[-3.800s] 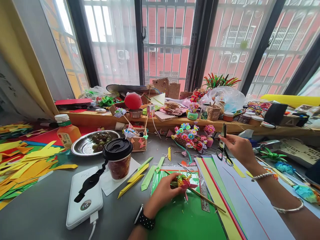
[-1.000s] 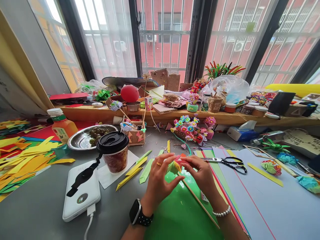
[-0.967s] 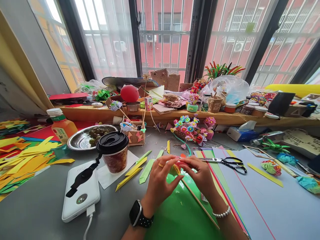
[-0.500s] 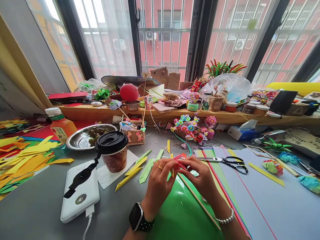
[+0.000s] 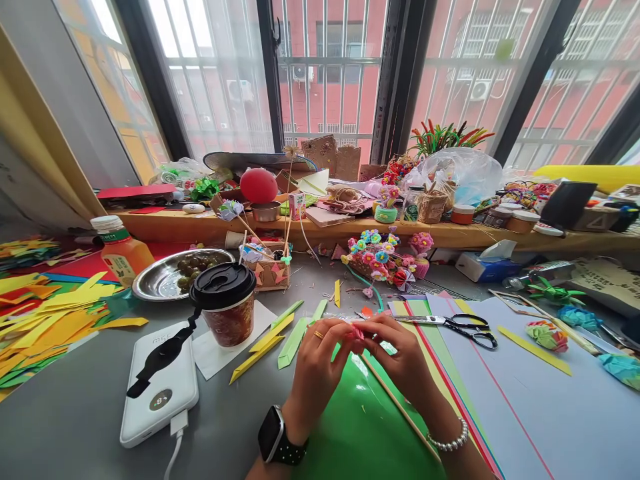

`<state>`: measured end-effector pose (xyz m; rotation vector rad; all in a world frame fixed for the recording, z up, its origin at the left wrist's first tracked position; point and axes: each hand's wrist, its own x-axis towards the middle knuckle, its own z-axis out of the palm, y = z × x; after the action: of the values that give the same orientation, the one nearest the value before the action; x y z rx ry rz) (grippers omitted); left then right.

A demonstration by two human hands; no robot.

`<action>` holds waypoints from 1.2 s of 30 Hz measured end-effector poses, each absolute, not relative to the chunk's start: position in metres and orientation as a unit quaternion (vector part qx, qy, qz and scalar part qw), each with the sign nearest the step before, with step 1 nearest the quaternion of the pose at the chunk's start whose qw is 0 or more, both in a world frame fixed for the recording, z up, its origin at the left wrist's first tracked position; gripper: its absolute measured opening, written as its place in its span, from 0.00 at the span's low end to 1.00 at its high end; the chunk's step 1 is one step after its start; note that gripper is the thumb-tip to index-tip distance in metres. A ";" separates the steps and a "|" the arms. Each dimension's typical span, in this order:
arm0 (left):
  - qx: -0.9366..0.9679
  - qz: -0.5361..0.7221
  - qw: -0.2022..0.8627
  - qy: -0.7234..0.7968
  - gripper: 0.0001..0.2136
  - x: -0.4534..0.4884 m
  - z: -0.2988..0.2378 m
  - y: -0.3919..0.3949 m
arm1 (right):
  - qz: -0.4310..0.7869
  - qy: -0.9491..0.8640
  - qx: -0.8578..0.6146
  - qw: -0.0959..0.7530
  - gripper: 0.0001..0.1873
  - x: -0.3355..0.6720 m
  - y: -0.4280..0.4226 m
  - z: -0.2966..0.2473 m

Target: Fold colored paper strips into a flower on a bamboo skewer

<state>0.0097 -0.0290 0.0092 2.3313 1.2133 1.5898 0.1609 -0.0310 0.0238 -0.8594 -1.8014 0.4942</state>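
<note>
Both my hands meet over a green sheet (image 5: 360,433) at the table's near edge. My left hand (image 5: 317,370), with a ring and a black watch, pinches a small folded paper flower (image 5: 357,331) of pink and yellow. My right hand (image 5: 403,357), with a bead bracelet, pinches the same flower from the right. A thin wooden stick (image 5: 400,407) runs from under the hands down to the right. Black-handled scissors (image 5: 457,325) lie just right of my hands on the coloured sheets.
A lidded paper cup (image 5: 225,303) stands left of my hands, with a white power bank (image 5: 159,390) nearer me. Yellow and green paper strips (image 5: 277,337) lie between. A steel plate of fruit (image 5: 175,275), a juice bottle (image 5: 120,252), a paper flower basket (image 5: 383,263) and a cluttered wooden ledge (image 5: 330,230) lie beyond.
Earlier my right hand held the scissors up at the right; they now lie on the sheets. Both hands have closed on the paper flower and squeezed it flatter between the fingertips.
</note>
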 end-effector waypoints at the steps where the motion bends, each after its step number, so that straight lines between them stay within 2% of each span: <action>1: 0.751 0.524 0.058 0.396 0.05 0.010 0.010 -0.029 | 0.204 -0.750 -0.360 0.516 0.10 0.161 -0.031 0.024; 4: 0.721 0.550 0.132 0.401 0.06 0.009 0.013 -0.029 | 0.207 -0.742 -0.369 0.519 0.10 0.162 -0.032 0.025; 7: 0.711 0.567 0.147 0.389 0.07 0.005 0.018 -0.027 | 0.224 -0.720 -0.380 0.536 0.10 0.162 -0.032 0.024; 18: 0.744 0.546 0.035 0.383 0.06 0.003 0.019 -0.028 | 0.232 -0.705 -0.379 0.553 0.09 0.161 -0.031 0.023; 23: 0.761 0.535 -0.041 0.364 0.08 0.005 0.019 -0.029 | 0.147 -0.727 -0.385 0.548 0.08 0.161 -0.031 0.025; 28: 0.771 0.520 -0.076 0.360 0.10 0.006 0.023 -0.030 | 0.027 -0.765 -0.371 0.525 0.11 0.163 -0.032 0.028; 36: 0.754 0.529 -0.131 0.367 0.11 0.006 0.020 -0.029 | -0.017 -0.791 -0.350 0.501 0.11 0.161 -0.031 0.025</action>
<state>0.0055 -0.0286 0.0203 2.5896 1.2600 1.8152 0.1614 -0.0314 0.0252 -0.8452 -1.9123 -0.0416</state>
